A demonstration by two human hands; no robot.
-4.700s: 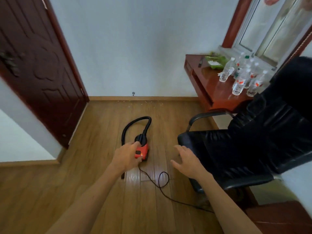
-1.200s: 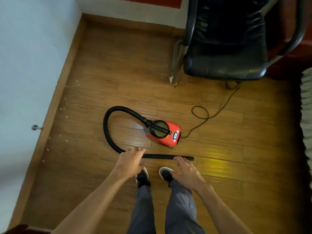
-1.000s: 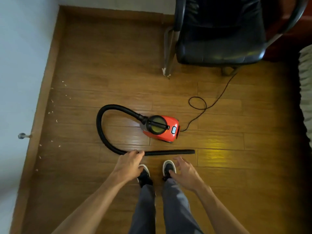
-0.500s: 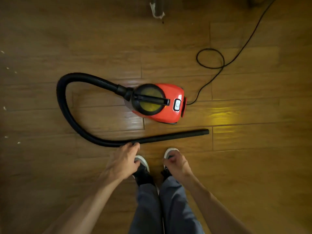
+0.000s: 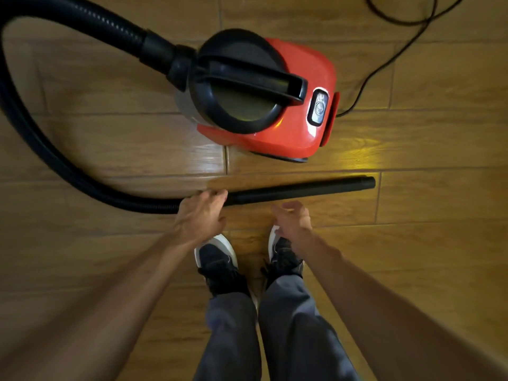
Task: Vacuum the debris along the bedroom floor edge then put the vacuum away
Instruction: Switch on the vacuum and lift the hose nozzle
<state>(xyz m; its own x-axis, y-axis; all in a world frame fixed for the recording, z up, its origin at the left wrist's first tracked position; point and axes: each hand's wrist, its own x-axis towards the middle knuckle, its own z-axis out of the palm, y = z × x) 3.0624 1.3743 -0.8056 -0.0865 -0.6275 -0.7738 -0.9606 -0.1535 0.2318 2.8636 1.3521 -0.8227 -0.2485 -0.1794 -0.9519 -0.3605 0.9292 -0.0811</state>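
Observation:
A red canister vacuum (image 5: pixel 299 111) with a black carry handle sits on the wooden floor just in front of me. Its black ribbed hose (image 5: pixel 41 149) loops round to the left and joins a straight black wand (image 5: pixel 299 189) lying flat across the floor. My left hand (image 5: pixel 200 215) reaches down over the spot where hose meets wand, fingertips touching it, fingers not closed round it. My right hand (image 5: pixel 291 218) hovers just below the wand with loosely curled fingers and holds nothing. No debris shows in this close view.
The vacuum's black power cord (image 5: pixel 384 56) runs off to the upper right. My two dark shoes (image 5: pixel 220 259) stand on the floorboards directly beneath my hands, right behind the wand.
The view has dropped much closer to the floor. Both hands have lowered toward the wand; my left fingertips now touch the hose end. The chair, wall and debris have left the view.

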